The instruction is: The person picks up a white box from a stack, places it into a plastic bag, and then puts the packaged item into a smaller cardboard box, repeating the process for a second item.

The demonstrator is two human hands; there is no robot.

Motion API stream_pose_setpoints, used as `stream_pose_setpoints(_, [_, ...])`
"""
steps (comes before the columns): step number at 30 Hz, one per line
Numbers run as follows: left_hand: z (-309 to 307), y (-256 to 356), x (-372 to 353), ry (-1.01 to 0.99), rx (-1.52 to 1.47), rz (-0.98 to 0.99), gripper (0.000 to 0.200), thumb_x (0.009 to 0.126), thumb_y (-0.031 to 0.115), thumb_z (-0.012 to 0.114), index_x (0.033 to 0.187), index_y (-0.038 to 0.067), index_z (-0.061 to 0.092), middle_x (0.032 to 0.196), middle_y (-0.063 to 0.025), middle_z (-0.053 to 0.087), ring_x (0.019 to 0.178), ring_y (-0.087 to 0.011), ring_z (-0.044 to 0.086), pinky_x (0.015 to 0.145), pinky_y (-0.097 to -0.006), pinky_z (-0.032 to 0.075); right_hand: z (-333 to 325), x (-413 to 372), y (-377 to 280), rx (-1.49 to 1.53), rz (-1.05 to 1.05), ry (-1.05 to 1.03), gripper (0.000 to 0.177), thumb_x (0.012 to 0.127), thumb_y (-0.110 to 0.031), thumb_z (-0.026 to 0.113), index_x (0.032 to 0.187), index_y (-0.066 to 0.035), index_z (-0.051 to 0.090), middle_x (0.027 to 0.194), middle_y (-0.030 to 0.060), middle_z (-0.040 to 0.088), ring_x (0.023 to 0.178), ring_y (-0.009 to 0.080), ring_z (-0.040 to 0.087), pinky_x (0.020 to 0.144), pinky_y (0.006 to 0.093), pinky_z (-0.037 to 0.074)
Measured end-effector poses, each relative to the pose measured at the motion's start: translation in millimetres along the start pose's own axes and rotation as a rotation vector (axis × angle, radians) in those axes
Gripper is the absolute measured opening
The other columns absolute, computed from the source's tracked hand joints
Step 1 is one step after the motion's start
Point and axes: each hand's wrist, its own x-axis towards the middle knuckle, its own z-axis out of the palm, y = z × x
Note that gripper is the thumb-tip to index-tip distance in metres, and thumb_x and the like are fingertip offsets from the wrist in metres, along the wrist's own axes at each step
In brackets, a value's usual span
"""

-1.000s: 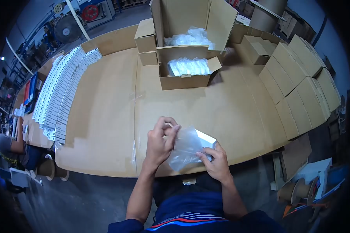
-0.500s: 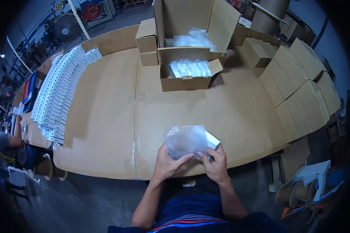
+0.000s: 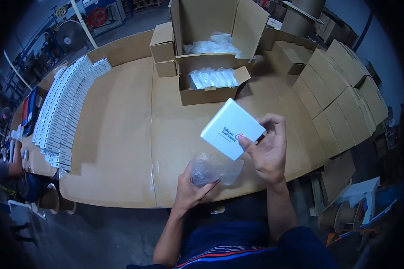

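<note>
A square white box [image 3: 231, 127] with printed lettering is tilted above the table, its right corner pinched between the thumb and fingers of my right hand [image 3: 270, 150]. Lower and to the left, my left hand [image 3: 189, 190] grips a clear plastic bag [image 3: 213, 169] near the table's front edge. The box and the bag are apart. Beyond them, an open carton [image 3: 204, 97] holds several items in clear wrapping [image 3: 213, 78].
Rows of small white boxes [image 3: 63, 112] line the left side. Brown cartons [image 3: 341, 98] are stacked at the right. A larger open carton [image 3: 211, 20] with plastic bags stands at the back of the table [image 3: 116, 148]. A co-worker [image 3: 13, 168] is at far left.
My right hand has moved up and right with the white box, which was behind the bag before. The bag has stayed in my left hand and sagged. The view has shifted slightly.
</note>
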Motion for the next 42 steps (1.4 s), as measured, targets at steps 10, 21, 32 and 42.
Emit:
stream_pose_setpoints(10, [-4,-3,1,-0.008,0.008,0.005,0.059,0.078,0.012,0.087,0.128,-0.004,0.059,0.106,-0.0179,0.075,0.100,-0.0232,0.074,0.086,-0.0355,0.058,-2,-4,6,-0.064,0.093,-0.175,0.033,0.094,0.005,0.068,0.117,0.001,0.044,0.109,0.0090,0.052,0.098,0.0159,0.067,0.082,0.0275,0.060])
stream_pose_setpoints(21, [-1,5,2,-0.021,0.079,-0.030,0.053,0.079,0.010,0.086,0.123,-0.004,0.060,0.104,-0.0154,0.075,0.098,-0.0200,0.073,0.087,-0.0343,0.057,-7,1,14,-0.124,0.095,-0.214,0.023,0.099,-0.003,0.065,0.116,-0.001,0.049,0.102,0.0045,0.054,0.089,0.0087,0.059,0.075,0.0245,0.052])
stream_pose_setpoints(32, [4,2,2,0.025,0.095,-0.052,0.059,0.079,0.009,0.086,0.128,-0.004,0.057,0.109,-0.0156,0.074,0.101,-0.0209,0.072,0.088,-0.0355,0.057,0,9,25,-0.195,0.121,-0.217,0.019,0.095,-0.007,0.070,0.109,-0.001,0.058,0.098,0.0057,0.062,0.088,0.0104,0.062,0.078,0.0260,0.052])
stream_pose_setpoints(42, [6,-31,0,0.067,-0.549,-0.194,0.038,0.111,0.024,0.047,0.134,-0.006,0.055,0.117,-0.0070,0.066,0.104,-0.0118,0.062,0.093,-0.0284,0.050,-5,8,48,-0.291,0.382,-0.220,0.015,0.096,-0.009,0.069,0.104,0.001,0.062,0.090,0.0041,0.066,0.086,0.0097,0.065,0.083,0.0282,0.054])
